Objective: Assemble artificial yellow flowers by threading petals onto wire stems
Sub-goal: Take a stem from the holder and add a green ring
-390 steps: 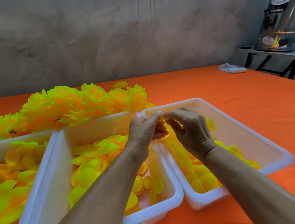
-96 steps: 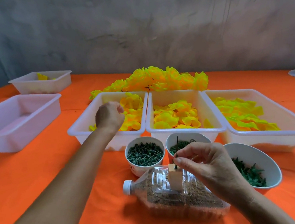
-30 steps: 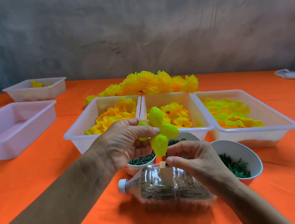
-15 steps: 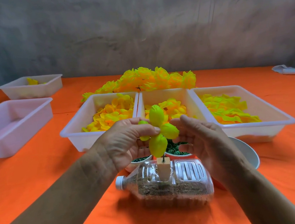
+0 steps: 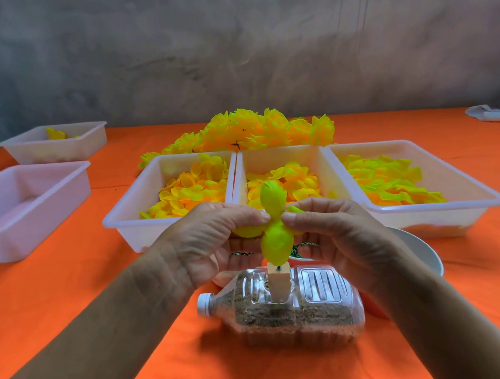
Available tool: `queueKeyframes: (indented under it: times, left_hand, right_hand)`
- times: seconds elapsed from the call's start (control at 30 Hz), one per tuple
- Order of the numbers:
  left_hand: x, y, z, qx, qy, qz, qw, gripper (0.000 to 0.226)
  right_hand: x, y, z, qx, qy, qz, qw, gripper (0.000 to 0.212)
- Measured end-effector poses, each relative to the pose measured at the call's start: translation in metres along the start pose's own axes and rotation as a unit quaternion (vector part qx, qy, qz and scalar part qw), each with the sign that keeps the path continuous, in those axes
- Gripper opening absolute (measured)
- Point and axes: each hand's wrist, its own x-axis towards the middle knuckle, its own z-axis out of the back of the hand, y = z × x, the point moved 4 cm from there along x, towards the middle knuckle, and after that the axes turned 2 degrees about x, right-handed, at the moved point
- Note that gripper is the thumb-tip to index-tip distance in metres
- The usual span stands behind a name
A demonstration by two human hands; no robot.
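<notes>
Your right hand (image 5: 339, 235) has joined your left hand (image 5: 214, 244); both now pinch the petal piece (image 5: 274, 227) above the stem block (image 5: 280, 281) — threading begins.

Bright even light, soft shadows, wide-angle bending at edges, slight blur

The hands hide most of the bowls (image 5: 420, 250) behind the bottle (image 5: 291, 307). The left hand (image 5: 214, 241) covers the petal piece's (image 5: 272, 218) left lobe, and the right hand (image 5: 339, 235) covers its right lobe. The wire stem is too thin to make out. The left tray (image 5: 9, 212) is cut by the picture's edge.
</notes>
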Motion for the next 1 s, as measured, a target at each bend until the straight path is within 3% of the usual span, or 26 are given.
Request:
queueKeyframes:
  times: [0.13,0.3,0.73,0.9,1.0]
  left_hand:
    - [0.0,0.001,0.003,0.003,0.011,0.007,1.0,0.034]
    - [-0.002,0.003,-0.002,0.013,-0.01,0.003,1.0,0.004]
    - [-0.001,0.002,-0.01,0.003,-0.01,0.003,1.0,0.004]
    - [0.0,0.002,-0.011,0.0,0.002,0.017,1.0,0.02]
    - [0.0,0.005,-0.012,-0.015,0.01,0.036,0.999,0.027]
  right_hand:
    - [0.003,0.003,-0.004,0.007,0.001,-0.008,1.0,0.02]
    - [0.006,0.004,-0.003,-0.002,-0.01,-0.017,1.0,0.017]
    - [0.012,0.001,-0.002,0.019,-0.034,-0.022,0.999,0.032]
    - [0.015,-0.001,-0.003,0.031,-0.019,-0.041,0.998,0.031]
    - [0.019,-0.005,-0.005,0.043,-0.009,-0.074,0.996,0.019]
